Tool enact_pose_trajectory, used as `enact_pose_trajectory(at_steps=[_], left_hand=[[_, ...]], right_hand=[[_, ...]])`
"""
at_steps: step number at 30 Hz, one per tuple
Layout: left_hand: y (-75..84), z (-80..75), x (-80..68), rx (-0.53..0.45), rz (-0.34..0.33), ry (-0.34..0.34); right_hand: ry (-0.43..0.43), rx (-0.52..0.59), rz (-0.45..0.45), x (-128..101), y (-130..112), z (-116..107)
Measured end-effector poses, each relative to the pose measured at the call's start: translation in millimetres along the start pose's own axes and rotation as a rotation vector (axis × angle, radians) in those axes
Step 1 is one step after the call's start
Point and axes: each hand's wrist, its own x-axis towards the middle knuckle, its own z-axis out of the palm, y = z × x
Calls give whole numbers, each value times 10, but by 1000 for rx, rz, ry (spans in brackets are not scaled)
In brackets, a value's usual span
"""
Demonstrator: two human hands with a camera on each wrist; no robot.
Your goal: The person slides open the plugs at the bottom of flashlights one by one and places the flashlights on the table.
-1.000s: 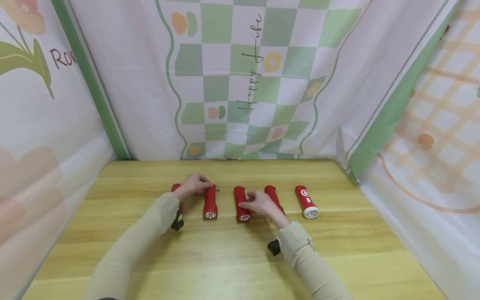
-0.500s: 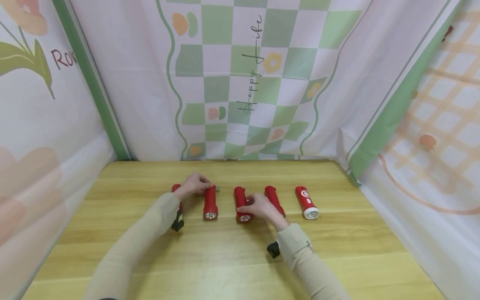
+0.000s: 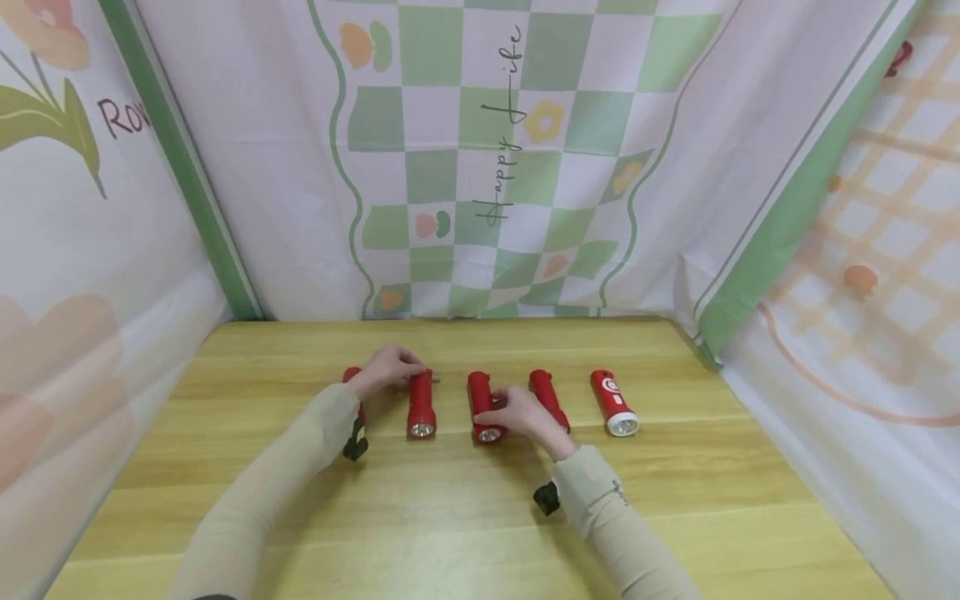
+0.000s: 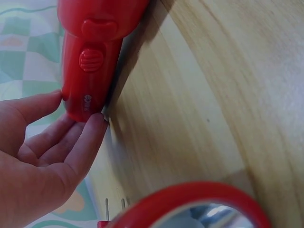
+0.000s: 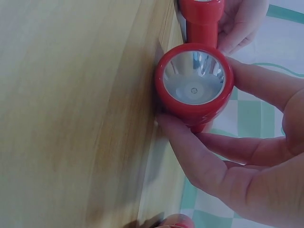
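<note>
Several red flashlights lie in a row on the wooden table. In the head view my left hand pinches the tail end of the second flashlight from the left. The left wrist view shows thumb and fingertips on either side of that flashlight's red body, below its ribbed switch. My right hand holds the middle flashlight near its lens end. In the right wrist view, thumb and fingers grip the red rim around its reflector. The leftmost flashlight is partly hidden by my left hand and wrist.
Right of the middle one lies another red flashlight, partly behind my right hand. A red flashlight with a white head ends the row. Patterned curtains hang along the table's back and sides. Table surface extends in front of the row.
My right fingers have shifted slightly towards the lens end of the middle flashlight. The left hand and the flashlights have stayed in place.
</note>
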Motion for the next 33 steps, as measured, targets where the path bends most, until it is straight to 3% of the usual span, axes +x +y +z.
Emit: enact_pose_trajectory(at_steps=[9,16,23,33], left_hand=[[26,-46,-4,17,11,23],[85,-44,16,-36,37,49],[233,-41,41,57,114,121],[348,45,111,89,170,76]], right_hand=[[-2,15,6,9,12,2],[-18,47,23,-12,24,-7],[-22,68,43,-9,27,-24],[-13,68,44,-15,28,-11]])
